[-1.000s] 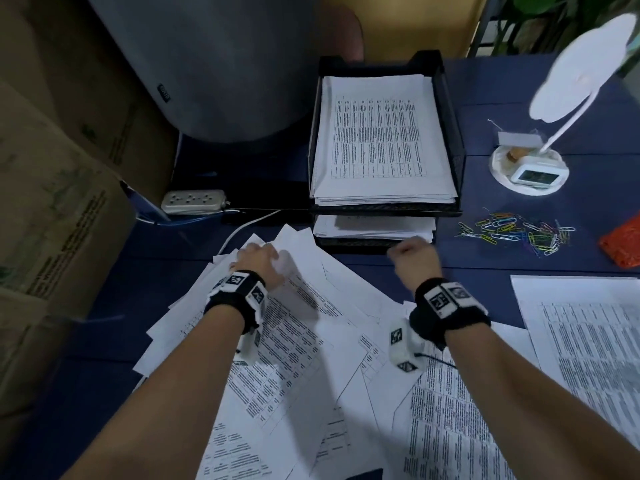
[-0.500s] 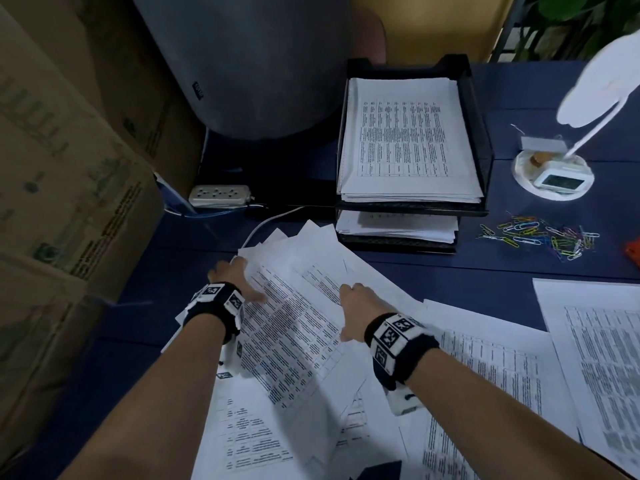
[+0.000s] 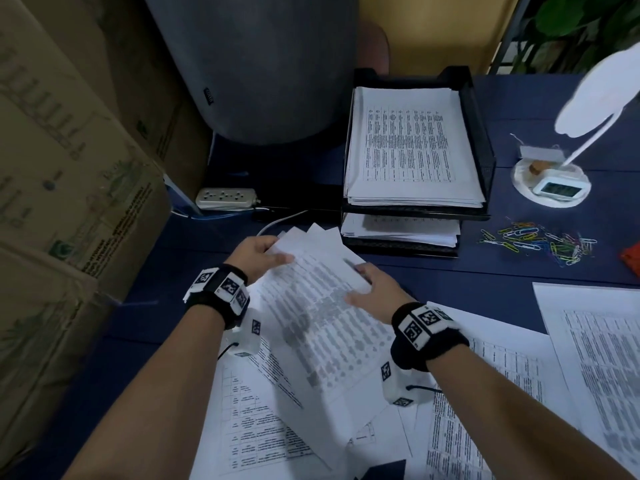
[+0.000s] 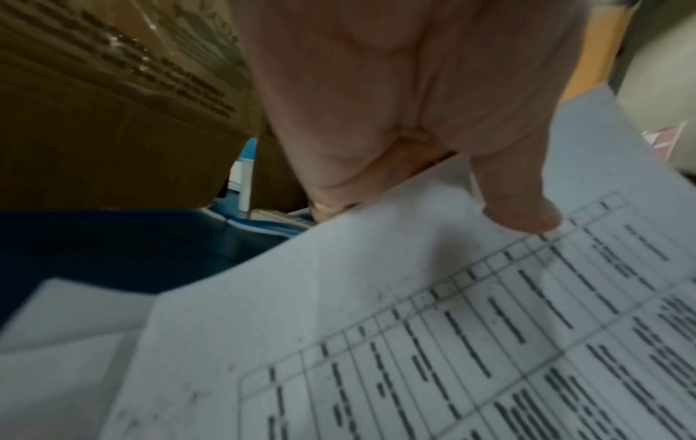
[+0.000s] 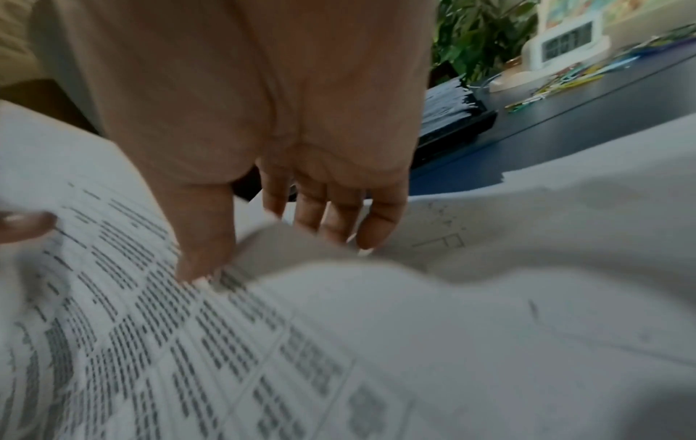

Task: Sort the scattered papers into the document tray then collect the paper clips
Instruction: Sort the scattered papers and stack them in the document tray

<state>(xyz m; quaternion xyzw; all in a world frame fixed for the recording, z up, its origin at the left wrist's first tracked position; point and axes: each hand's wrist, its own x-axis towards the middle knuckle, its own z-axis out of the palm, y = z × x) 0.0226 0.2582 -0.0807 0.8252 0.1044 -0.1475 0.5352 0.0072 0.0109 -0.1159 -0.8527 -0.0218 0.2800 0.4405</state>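
A fanned bundle of printed sheets (image 3: 322, 306) is lifted at its far end, just in front of the black two-tier document tray (image 3: 483, 168), which has stacked papers on both levels. My left hand (image 3: 261, 256) pinches the bundle's far left corner, thumb (image 4: 521, 213) on top of the sheet (image 4: 414, 327). My right hand (image 3: 375, 289) holds the bundle's right edge, with its thumb (image 5: 203, 262) on the print and its fingers (image 5: 339, 223) behind the raised edge. More loose papers (image 3: 502, 368) lie under and right of my arms. Coloured paper clips (image 3: 540, 242) are scattered right of the tray.
Cardboard boxes (image 3: 69, 168) wall off the left side. A grey cylinder (image 3: 259, 64) and a power strip (image 3: 227, 197) stand behind the papers. A white lamp base with a small clock (image 3: 552, 187) sits at the back right, and a red object (image 3: 632, 258) lies at the right edge.
Both hands came back from the tray, pressed flat on the loose papers, and now hold a bundle of sheets with its far end raised toward the tray.
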